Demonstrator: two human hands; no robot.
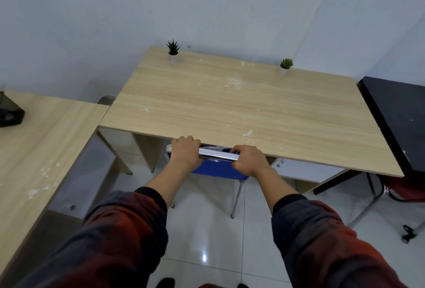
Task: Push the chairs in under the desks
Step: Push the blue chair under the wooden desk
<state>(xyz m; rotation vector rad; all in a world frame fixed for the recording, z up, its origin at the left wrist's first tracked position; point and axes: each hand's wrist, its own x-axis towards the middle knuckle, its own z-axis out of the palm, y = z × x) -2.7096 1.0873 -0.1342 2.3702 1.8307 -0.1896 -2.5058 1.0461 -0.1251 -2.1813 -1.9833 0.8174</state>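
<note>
A blue chair (216, 169) with a white top rail and chrome legs stands at the front edge of the light wooden desk (230, 103). Its seat is hidden under the desktop; only the backrest and rear legs show. My left hand (185, 152) grips the left end of the rail. My right hand (249, 160) grips the right end. Both hands touch the desk's front edge.
A second wooden desk (41, 149) stands at the left with a dark object (9, 115) on it. A black table (400, 122) is at the right, with a red chair (404, 188) on chrome legs beneath it. Two small potted plants (173, 49) sit at the desk's back edge.
</note>
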